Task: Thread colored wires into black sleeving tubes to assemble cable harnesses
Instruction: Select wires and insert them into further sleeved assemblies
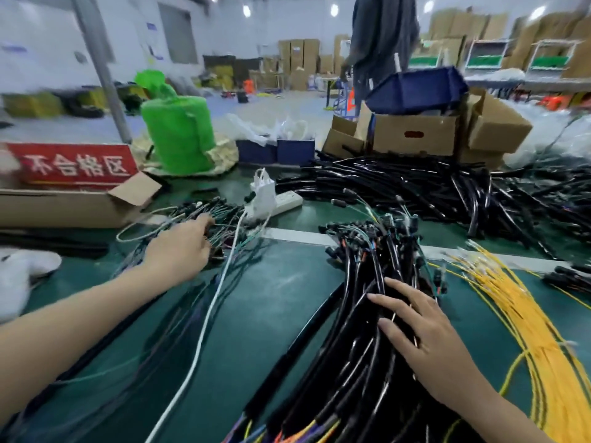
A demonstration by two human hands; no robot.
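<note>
Hands split between two bundles

Right hand (425,340) lies palm down on the sleeved harness bundle (361,330), fingers straight and spread apart, pressing on the black tubes without curling round any. Its forearm comes in from the lower right corner. Nearer than the wrist and to its left, coloured wire ends (287,434) poke out of the sleeves. Just right of this hand runs a sheaf of yellow wires (531,318), lying on the green mat (281,282) and not touched by it. Beyond the fingertips the bundle ends in a cluster of small black connectors, and further on sits a loose pile of black sleeving tubes (415,187).

Left hand (182,247) is stretched well forward, arm nearly straight, knuckles up. Its fingers bend down into a tangle of thin wires (220,215) — whether they pinch a wire or only rest among them cannot be told. A white cable (204,321) passes just right of this hand, between the two hands, and leads to a power strip (284,201) beyond it. Left of the hand is a cardboard box (64,209) with a red sign (76,164) behind it.
</note>
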